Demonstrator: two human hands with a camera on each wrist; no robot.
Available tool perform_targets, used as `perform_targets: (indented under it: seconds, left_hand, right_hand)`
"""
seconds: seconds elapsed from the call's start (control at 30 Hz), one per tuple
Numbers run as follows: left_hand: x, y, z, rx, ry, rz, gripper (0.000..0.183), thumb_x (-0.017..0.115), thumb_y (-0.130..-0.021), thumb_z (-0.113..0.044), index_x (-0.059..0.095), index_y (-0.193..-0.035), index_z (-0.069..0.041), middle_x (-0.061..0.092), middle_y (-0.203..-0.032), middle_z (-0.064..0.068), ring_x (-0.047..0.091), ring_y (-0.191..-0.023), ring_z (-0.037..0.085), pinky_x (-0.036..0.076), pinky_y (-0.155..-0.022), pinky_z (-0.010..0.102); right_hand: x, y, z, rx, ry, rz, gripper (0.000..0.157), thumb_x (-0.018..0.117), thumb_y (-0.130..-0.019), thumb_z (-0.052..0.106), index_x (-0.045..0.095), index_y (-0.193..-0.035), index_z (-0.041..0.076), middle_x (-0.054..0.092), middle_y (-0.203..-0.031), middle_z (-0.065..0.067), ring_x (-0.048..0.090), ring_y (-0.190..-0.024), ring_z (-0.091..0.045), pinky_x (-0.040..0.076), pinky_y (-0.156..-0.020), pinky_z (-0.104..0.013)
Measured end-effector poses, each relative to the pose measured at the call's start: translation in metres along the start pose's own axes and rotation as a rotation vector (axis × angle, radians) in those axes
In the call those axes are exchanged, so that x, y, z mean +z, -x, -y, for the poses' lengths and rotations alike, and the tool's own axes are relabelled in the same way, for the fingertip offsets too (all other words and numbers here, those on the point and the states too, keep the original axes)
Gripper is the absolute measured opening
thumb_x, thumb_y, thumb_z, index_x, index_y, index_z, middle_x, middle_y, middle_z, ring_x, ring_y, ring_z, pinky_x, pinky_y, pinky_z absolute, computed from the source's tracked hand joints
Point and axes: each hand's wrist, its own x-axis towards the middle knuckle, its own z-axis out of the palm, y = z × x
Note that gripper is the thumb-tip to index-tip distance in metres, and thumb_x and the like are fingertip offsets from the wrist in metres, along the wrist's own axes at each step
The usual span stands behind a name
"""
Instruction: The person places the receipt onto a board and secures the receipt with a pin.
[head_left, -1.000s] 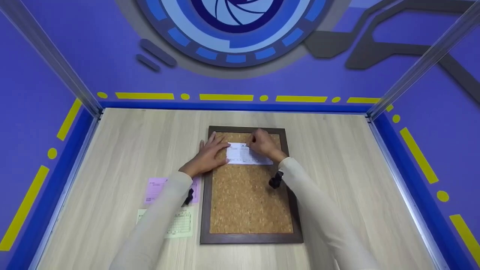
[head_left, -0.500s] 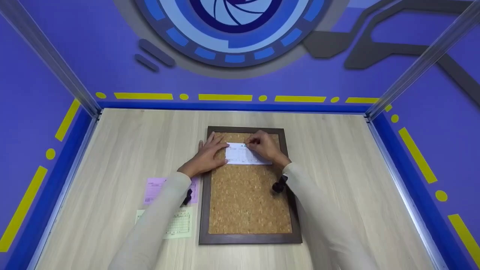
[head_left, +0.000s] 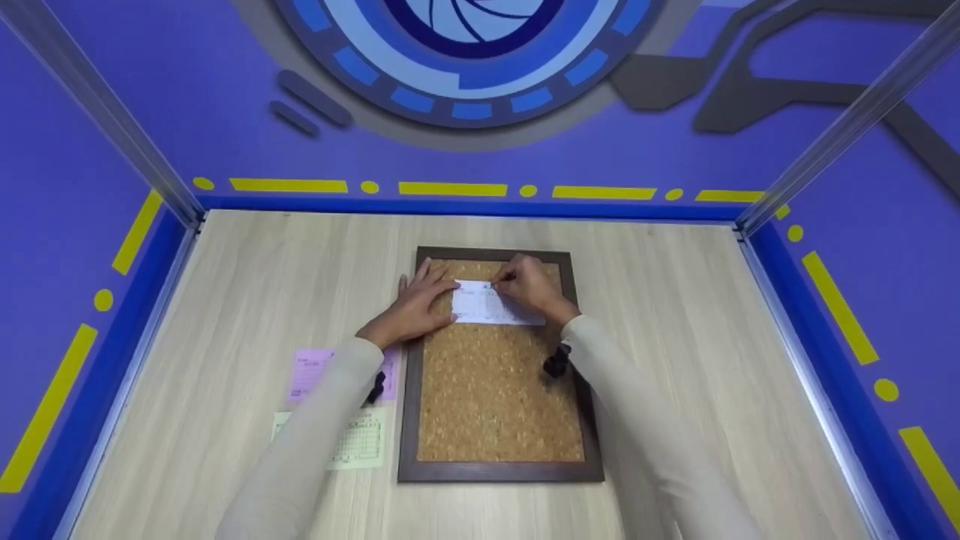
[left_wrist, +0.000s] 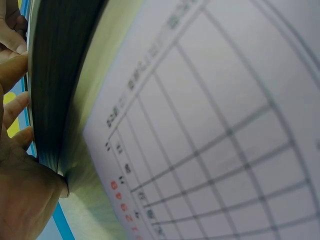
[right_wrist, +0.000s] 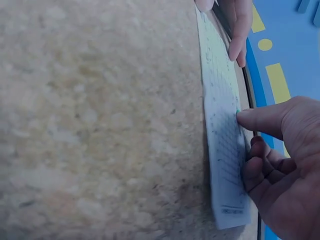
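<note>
A white printed slip of paper (head_left: 474, 304) lies across the upper part of a cork board (head_left: 499, 397) with a dark brown frame. My left hand (head_left: 415, 309) rests over the frame's left side, fingers spread, thumb and fingertip touching the slip's left end. At the slip's top edge, near its middle, my right hand (head_left: 529, 289) has its fingers curled, thumb and fingertips together. In the right wrist view a tiny green push pin (right_wrist: 238, 112) shows at the thumb tip, mostly covered by it. Part of the slip's right side is hidden under that hand.
Left of the board, a purple printed slip (head_left: 309, 375) and a pale green printed slip (head_left: 361, 444) lie on the wooden table (head_left: 690, 360), both partly covered by my left forearm. Blue walls (head_left: 480, 161) enclose the table's back and sides.
The left hand stays in place on the slip. My right hand stays at the slip's top edge, with only a slight shift of wrist and fingers. The head view has tilted slightly.
</note>
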Motion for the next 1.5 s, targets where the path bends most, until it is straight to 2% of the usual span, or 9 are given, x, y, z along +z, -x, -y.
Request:
perform_targets:
  seconds: [0.3, 0.4, 0.57, 0.7, 0.87, 1.0, 1.17, 1.37, 1.5]
  left_hand:
    - [-0.003, 0.001, 0.002, -0.017, 0.018, -0.012, 0.066, 0.078, -0.101, -0.032, 0.057, -0.160, -0.012, 0.022, -0.182, 0.015, -0.004, -0.171, 0.039, -0.007, -0.129, 0.074]
    - [-0.002, 0.000, 0.001, -0.010, 0.023, -0.007, 0.066, 0.077, -0.101, -0.032, 0.057, -0.160, -0.012, 0.022, -0.182, 0.016, -0.003, -0.171, 0.040, -0.006, -0.129, 0.075]
    - [0.001, -0.001, 0.002, -0.001, 0.029, -0.013, 0.064, 0.076, -0.101, -0.030, 0.057, -0.160, -0.013, 0.024, -0.182, 0.016, -0.002, -0.171, 0.040, -0.006, -0.129, 0.075]
    - [0.003, -0.001, 0.003, 0.003, 0.035, -0.019, 0.064, 0.077, -0.102, -0.031, 0.057, -0.160, -0.012, 0.024, -0.182, 0.016, -0.002, -0.170, 0.040, -0.007, -0.129, 0.075]
    - [0.003, -0.001, 0.003, 0.011, 0.029, -0.019, 0.066, 0.077, -0.102, -0.033, 0.057, -0.160, -0.012, 0.024, -0.181, 0.017, -0.001, -0.170, 0.041, -0.006, -0.129, 0.076]
    - [0.001, -0.001, 0.003, 0.018, 0.034, -0.023, 0.066, 0.078, -0.101, -0.033, 0.057, -0.159, -0.011, 0.024, -0.181, 0.017, -0.001, -0.170, 0.042, -0.006, -0.128, 0.077]
    - [0.001, -0.001, 0.001, 0.021, 0.046, -0.025, 0.064, 0.078, -0.101, -0.031, 0.058, -0.158, -0.010, 0.024, -0.181, 0.016, -0.001, -0.170, 0.042, -0.007, -0.128, 0.077]
    - [0.000, 0.000, 0.001, 0.022, 0.047, -0.027, 0.062, 0.077, -0.102, -0.029, 0.059, -0.158, -0.010, 0.024, -0.181, 0.017, -0.001, -0.170, 0.042, -0.007, -0.128, 0.077]
    - [0.000, 0.000, 0.000, 0.024, 0.051, -0.027, 0.062, 0.077, -0.101, -0.029, 0.059, -0.157, -0.009, 0.023, -0.181, 0.017, -0.002, -0.170, 0.042, -0.007, -0.128, 0.077]
  right_hand:
    - [0.008, 0.004, 0.005, -0.022, -0.006, -0.025, 0.013, 0.073, -0.097, -0.008, 0.085, -0.099, -0.002, 0.080, -0.097, -0.011, 0.069, -0.088, -0.019, 0.058, -0.078, -0.036]
    - [0.014, 0.007, -0.005, -0.089, 0.003, -0.080, 0.012, 0.071, -0.097, -0.004, 0.083, -0.097, 0.000, 0.077, -0.094, -0.008, 0.065, -0.086, -0.018, 0.056, -0.075, -0.034]
    - [0.019, 0.015, -0.010, -0.171, 0.054, -0.164, 0.012, 0.072, -0.096, -0.002, 0.083, -0.102, -0.002, 0.077, -0.094, -0.011, 0.064, -0.088, -0.024, 0.055, -0.078, -0.041]
    - [0.019, 0.025, -0.006, -0.143, -0.008, -0.161, 0.019, 0.071, -0.096, -0.006, 0.080, -0.113, -0.006, 0.075, -0.102, -0.017, 0.064, -0.094, -0.029, 0.053, -0.083, -0.040]
    - [0.020, 0.032, -0.018, -0.195, -0.108, -0.221, 0.021, 0.072, -0.097, -0.001, 0.077, -0.117, -0.006, 0.072, -0.105, -0.015, 0.065, -0.094, -0.027, 0.054, -0.083, -0.036]
    - [0.014, 0.038, -0.018, -0.172, -0.150, -0.209, 0.023, 0.072, -0.101, 0.000, 0.075, -0.122, -0.008, 0.070, -0.110, -0.017, 0.066, -0.099, -0.028, 0.056, -0.084, -0.035]
    - [0.006, 0.047, -0.011, -0.138, -0.159, -0.204, 0.023, 0.072, -0.101, -0.004, 0.074, -0.123, -0.012, 0.070, -0.116, -0.024, 0.068, -0.102, -0.032, 0.056, -0.085, -0.038]
    - [0.002, 0.052, -0.014, -0.153, -0.131, -0.227, 0.024, 0.075, -0.101, -0.002, 0.075, -0.123, -0.010, 0.073, -0.117, -0.022, 0.071, -0.101, -0.030, 0.055, -0.084, -0.035]
    - [0.000, 0.057, -0.016, -0.169, -0.120, -0.233, 0.024, 0.075, -0.101, -0.001, 0.075, -0.123, -0.010, 0.072, -0.117, -0.024, 0.071, -0.101, -0.032, 0.058, -0.084, -0.041]
